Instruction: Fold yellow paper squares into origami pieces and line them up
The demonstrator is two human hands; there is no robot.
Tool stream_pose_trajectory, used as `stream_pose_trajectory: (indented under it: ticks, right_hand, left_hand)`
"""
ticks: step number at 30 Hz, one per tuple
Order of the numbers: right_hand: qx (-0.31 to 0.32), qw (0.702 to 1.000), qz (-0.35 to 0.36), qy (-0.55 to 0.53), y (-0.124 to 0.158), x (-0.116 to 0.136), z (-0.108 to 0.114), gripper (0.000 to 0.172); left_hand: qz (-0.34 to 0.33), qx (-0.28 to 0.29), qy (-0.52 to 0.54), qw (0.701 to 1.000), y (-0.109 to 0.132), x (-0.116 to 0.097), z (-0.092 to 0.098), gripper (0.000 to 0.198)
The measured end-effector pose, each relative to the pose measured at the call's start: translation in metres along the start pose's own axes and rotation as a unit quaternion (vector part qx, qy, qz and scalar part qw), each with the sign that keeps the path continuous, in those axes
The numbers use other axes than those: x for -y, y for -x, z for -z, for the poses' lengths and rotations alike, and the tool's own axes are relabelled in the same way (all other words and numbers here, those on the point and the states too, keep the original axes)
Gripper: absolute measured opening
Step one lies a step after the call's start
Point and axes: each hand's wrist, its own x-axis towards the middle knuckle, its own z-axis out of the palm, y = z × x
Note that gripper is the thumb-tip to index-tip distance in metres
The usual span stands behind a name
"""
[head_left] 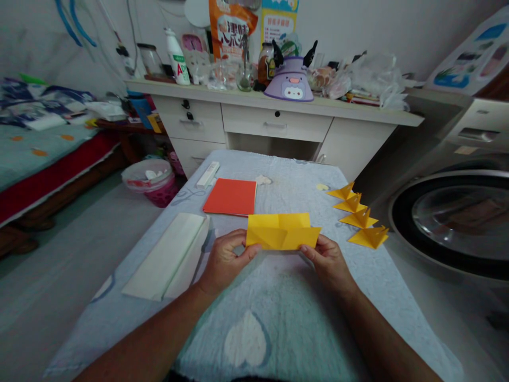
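Note:
A creased sheet of yellow paper [280,233] is held up over the middle of the table, folded lengthwise with its lower flap toward me. My left hand [228,257] pinches its left end between thumb and fingers. At the opposite end, my right hand [328,260] grips the lower right corner, thumb in front. Behind the sheet to the left lies a stack of red-orange square paper [231,196]. Several folded yellow paper pieces [369,237] with pointed tips stand in a row on the right side.
A pale folded packet [167,257] lies left of my hands, and a small white box [208,175] sits farther back. A patterned cloth [302,329] covers the table. Beyond stands a cluttered white desk [274,124], with a washing machine [457,212] right and a pink bin [153,183] left.

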Motion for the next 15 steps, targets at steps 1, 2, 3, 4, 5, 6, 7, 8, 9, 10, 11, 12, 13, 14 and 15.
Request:
stream_pose_trajectory:
  ticks: [1,2,3,4,5,6,7,8,9,10,11,12,13,14,15]
  right_hand:
    - [-0.004,1.0,0.0,-0.007,0.0,0.0,-0.002,0.026]
    - [-0.007,1.0,0.0,-0.013,-0.001,0.0,-0.004,0.027]
    - [-0.009,1.0,0.002,-0.02,-0.001,0.0,-0.006,0.027]
    - [-0.011,1.0,0.003,-0.027,-0.001,0.001,-0.007,0.027]
    - [-0.013,0.999,0.005,-0.034,-0.002,0.001,-0.009,0.028]
    - [-0.016,0.999,0.007,-0.041,-0.002,0.002,-0.01,0.029]
    - [-0.02,0.999,0.008,-0.047,-0.002,0.003,-0.012,0.029]
    - [-0.025,0.998,0.009,-0.054,-0.002,0.004,-0.013,0.029]
    - [-0.029,0.998,0.008,-0.064,-0.002,0.005,-0.014,0.029]
    - [-0.032,0.997,0.006,-0.075,-0.001,0.006,-0.015,0.033]
    - [-0.034,0.996,0.002,-0.085,-0.001,0.007,-0.016,0.039]
    - [-0.036,0.995,-0.003,-0.095,-0.001,0.008,-0.017,0.049]
    - [-0.037,0.994,-0.01,-0.101,-0.001,0.009,-0.018,0.06]
    - [-0.037,0.994,-0.017,-0.105,0.0,0.01,-0.018,0.071]
    - [-0.038,0.993,-0.022,-0.105,0.0,0.011,-0.018,0.077]
  left_hand:
    - [0.017,-0.007,0.005,1.0,0.0,0.002,-0.001,0.012]
    - [0.036,-0.013,0.012,0.999,0.001,0.004,-0.003,0.012]
    - [0.054,-0.02,0.024,0.998,0.001,0.007,-0.005,0.011]
    - [0.071,-0.026,0.04,0.996,0.002,0.01,-0.006,0.012]
    - [0.085,-0.032,0.062,0.994,0.002,0.013,-0.008,0.012]
    - [0.095,-0.039,0.092,0.99,0.002,0.015,-0.01,0.013]
    - [0.103,-0.045,0.126,0.986,0.003,0.016,-0.012,0.016]
    - [0.109,-0.049,0.161,0.98,0.003,0.016,-0.014,0.023]
    - [0.115,-0.052,0.192,0.973,0.002,0.016,-0.015,0.031]
    - [0.122,-0.052,0.216,0.967,0.002,0.015,-0.016,0.041]
    - [0.129,-0.049,0.233,0.963,0.002,0.014,-0.017,0.051]
    - [0.136,-0.045,0.244,0.959,0.001,0.013,-0.017,0.061]
    - [0.14,-0.04,0.25,0.957,0.001,0.012,-0.017,0.067]
    - [0.143,-0.032,0.254,0.956,0.0,0.012,-0.017,0.07]
    - [0.145,-0.021,0.257,0.955,0.0,0.012,-0.017,0.067]
